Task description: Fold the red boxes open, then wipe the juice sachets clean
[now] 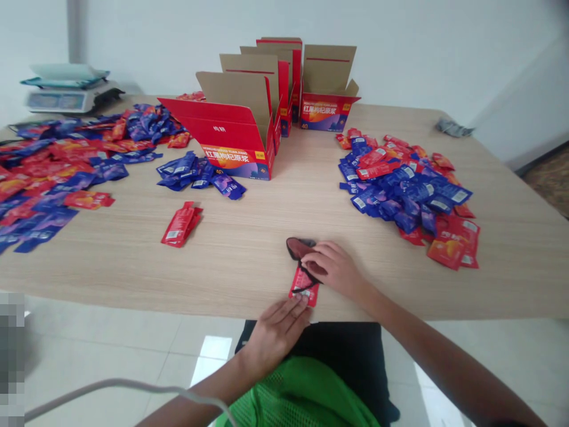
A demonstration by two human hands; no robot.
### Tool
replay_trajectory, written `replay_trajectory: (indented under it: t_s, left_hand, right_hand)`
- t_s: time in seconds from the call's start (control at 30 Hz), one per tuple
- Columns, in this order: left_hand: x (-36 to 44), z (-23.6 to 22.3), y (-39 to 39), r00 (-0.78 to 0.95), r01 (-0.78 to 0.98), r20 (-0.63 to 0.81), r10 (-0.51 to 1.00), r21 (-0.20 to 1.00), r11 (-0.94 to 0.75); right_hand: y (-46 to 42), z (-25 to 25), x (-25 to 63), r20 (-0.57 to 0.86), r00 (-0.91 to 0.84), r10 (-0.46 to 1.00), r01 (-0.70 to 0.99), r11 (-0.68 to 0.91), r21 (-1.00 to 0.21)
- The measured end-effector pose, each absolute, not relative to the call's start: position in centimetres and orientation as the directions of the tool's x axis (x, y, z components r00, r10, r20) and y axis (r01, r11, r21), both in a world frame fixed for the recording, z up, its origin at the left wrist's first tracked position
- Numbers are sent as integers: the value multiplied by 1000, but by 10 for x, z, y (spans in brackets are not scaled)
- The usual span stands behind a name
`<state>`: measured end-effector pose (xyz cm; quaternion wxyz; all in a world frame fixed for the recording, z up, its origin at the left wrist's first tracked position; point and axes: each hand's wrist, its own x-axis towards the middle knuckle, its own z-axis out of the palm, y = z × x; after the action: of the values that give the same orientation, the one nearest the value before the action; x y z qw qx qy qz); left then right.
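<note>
A pair of dark-framed sunglasses [299, 247] with brownish lenses lies across a red sachet [299, 277] close to the table's front edge. My right hand [333, 267] is closed on the sunglasses, fingers curled over one lens. At the sachet's lower end, my left hand [281, 323] rests with its fingers stretched out, the tips touching the sachet beside a thin dark arm of the glasses. The left thumb is mostly hidden. Left of both hands lies a small stack of red sachets [180, 225].
Several open red cartons [237, 160] stand in the back middle. A pile of blue and red sachets [404, 187] lies right, a larger spread [48, 160] left, and a few blue sachets [184, 170] between. A scale [66, 98] stands back left; a grey cable [120, 384] crosses lower left.
</note>
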<state>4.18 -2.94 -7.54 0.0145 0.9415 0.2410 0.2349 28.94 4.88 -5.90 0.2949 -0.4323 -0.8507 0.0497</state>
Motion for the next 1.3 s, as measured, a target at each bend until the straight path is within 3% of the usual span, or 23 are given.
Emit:
replay_trajectory:
  t_s: [0.13,0.23,0.3,0.47,0.53,0.7,0.87,1.0,1.2,1.3]
  left_hand:
    - [41,-79,-31,777,469,424,466,105,-877]
    - [42,-79,-32,759,481,437,483,124,-868]
    - [43,-79,-34,740,485,449,502,161,-859]
    - [46,-78,-37,671,486,461,581,319,-814]
    - [46,-77,-37,671,483,465,577,316,-816]
    - [45,-78,-36,712,494,448,541,228,-839]
    - [45,-78,-37,702,506,440,560,244,-827]
    - [46,-77,-38,692,513,431,579,270,-815]
    - [47,-79,-41,650,517,416,636,371,-771]
    - [47,-80,-41,670,510,420,612,339,-791]
  right_hand:
    - [84,-41,310,489,-384,783,811,540,-227]
    - [75,-21,306,610,-193,769,820,467,-329]
    - [52,-12,293,638,-149,756,753,505,-422]
    - [2,-28,257,499,-523,691,567,719,-402]
    - [5,-43,257,461,-557,690,570,722,-391]
    - [59,-60,280,453,-500,738,681,658,-321]
    - [102,-40,301,503,-393,770,796,558,-233]
    - [73,-15,290,644,-174,745,763,515,-390]
    - [6,-33,257,473,-552,687,544,726,-421]
    - [20,-52,261,453,-526,720,591,692,-414]
